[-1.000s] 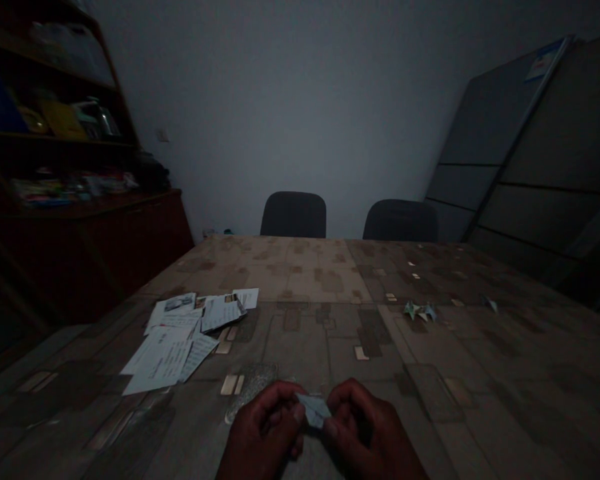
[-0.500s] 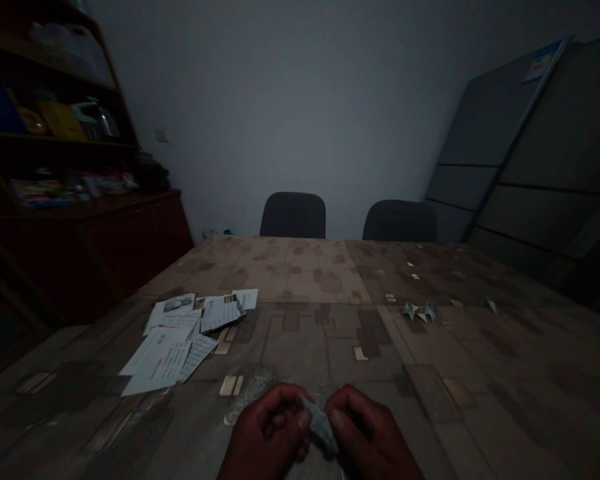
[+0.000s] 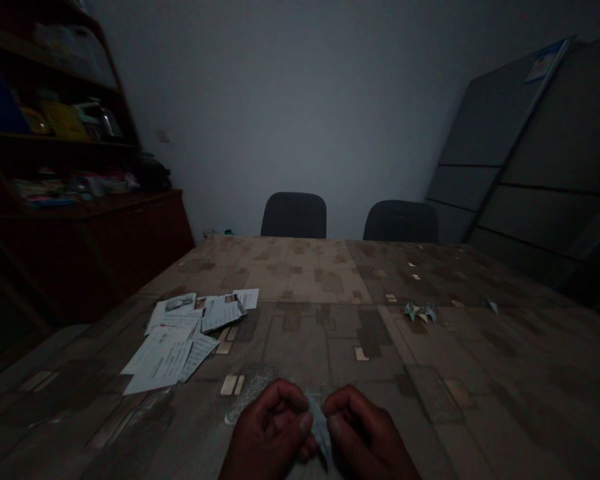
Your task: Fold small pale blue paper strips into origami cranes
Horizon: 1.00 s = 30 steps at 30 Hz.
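Observation:
Between my two hands, low in the head view, is a small folded piece of paper, pale and pointed, standing on edge. My left hand pinches its left side between thumb and forefinger, the other fingers curled beneath. From the other side, my right hand has thumb and forefinger closed on the paper too. Both hands are just above the patterned tablecloth. The dim light hides the finer folds.
Loose printed sheets and cards lie in a pile on the left. Small folded paper figures sit together on the right, with another pale folded piece farther right. Two dark chairs stand behind the table; a shelf cabinet is at left.
The folded paper has turned to a narrower, more upright angle between my fingers. My right hand's fingertips have shifted slightly left along it.

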Motion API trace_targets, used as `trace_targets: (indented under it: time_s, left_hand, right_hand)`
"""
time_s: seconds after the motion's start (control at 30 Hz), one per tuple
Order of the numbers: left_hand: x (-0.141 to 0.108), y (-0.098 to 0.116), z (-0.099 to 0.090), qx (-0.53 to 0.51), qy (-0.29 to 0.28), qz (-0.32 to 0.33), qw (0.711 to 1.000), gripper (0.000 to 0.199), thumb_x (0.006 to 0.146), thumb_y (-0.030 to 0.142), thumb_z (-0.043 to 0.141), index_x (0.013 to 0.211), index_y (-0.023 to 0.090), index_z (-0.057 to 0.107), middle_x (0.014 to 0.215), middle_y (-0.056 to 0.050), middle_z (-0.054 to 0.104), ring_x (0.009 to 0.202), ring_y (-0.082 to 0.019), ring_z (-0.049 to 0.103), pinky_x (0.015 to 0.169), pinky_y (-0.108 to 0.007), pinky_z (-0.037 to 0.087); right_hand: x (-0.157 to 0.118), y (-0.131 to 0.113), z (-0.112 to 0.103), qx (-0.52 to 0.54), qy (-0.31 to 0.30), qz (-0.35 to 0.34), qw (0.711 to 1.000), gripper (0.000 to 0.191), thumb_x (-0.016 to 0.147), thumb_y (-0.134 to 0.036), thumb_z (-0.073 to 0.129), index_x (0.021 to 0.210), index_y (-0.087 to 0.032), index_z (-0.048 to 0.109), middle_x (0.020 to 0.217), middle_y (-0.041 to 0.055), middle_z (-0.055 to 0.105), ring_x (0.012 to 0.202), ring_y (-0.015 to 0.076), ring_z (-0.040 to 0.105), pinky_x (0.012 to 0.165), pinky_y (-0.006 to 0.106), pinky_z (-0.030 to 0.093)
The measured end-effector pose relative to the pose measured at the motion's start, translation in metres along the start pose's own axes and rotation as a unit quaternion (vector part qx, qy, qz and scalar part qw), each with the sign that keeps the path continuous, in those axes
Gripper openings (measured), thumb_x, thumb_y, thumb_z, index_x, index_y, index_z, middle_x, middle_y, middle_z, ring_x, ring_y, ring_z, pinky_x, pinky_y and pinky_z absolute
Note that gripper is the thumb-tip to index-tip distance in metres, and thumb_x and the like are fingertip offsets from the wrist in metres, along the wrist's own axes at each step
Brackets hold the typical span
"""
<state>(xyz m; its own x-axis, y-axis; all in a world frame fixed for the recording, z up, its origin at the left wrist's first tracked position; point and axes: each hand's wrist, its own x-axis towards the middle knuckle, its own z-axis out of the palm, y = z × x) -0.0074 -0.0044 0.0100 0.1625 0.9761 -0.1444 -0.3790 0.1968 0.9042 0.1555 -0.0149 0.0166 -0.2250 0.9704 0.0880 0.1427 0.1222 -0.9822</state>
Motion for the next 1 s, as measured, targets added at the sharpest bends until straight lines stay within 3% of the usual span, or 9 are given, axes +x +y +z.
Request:
trace_targets:
  time_s: [0.43,0.57,0.77,1.0]
  left_hand:
    - [-0.005,0.007,0.006,0.012,0.009,-0.036,0.999,0.047,0.05,0.051,0.091,0.065,0.015,0.065,0.05,0.005,0.057,0.049,-0.008,0.049,0.049,-0.019,0.033]
    - [-0.007,0.013,0.01,0.038,0.005,-0.019,0.999,0.049,0.053,0.056,0.087,0.063,0.014,0.065,0.048,0.006,0.053,0.047,-0.008,0.047,0.05,-0.019,0.035]
    - [-0.006,0.014,0.011,0.041,0.0,-0.022,0.999,0.052,0.047,0.057,0.089,0.061,0.014,0.063,0.049,0.006,0.054,0.045,-0.007,0.045,0.048,-0.018,0.034]
    - [-0.002,0.008,0.003,0.036,-0.004,-0.01,0.999,0.045,0.058,0.054,0.086,0.065,0.014,0.066,0.049,0.003,0.062,0.048,-0.01,0.056,0.05,-0.019,0.039]
  right_hand:
    - [-0.002,-0.004,0.0,-0.043,-0.003,-0.02,0.999,0.013,0.071,-0.025,0.065,0.081,-0.019,0.06,0.064,-0.0011,0.06,0.056,0.0135,0.052,0.054,0.023,0.039]
    - [-0.002,-0.004,-0.001,-0.062,-0.006,-0.03,0.998,0.013,0.072,-0.026,0.066,0.081,-0.019,0.061,0.064,-0.0012,0.06,0.057,0.0143,0.054,0.055,0.023,0.04]
    - [-0.004,0.001,-0.002,-0.094,-0.002,-0.028,0.995,0.013,0.072,-0.027,0.067,0.081,-0.019,0.062,0.067,-0.0012,0.06,0.06,0.0144,0.054,0.057,0.023,0.039]
    - [-0.002,-0.004,-0.001,-0.045,-0.003,-0.008,0.999,0.011,0.074,-0.026,0.065,0.079,-0.02,0.058,0.062,-0.0027,0.056,0.055,0.0129,0.05,0.054,0.023,0.037]
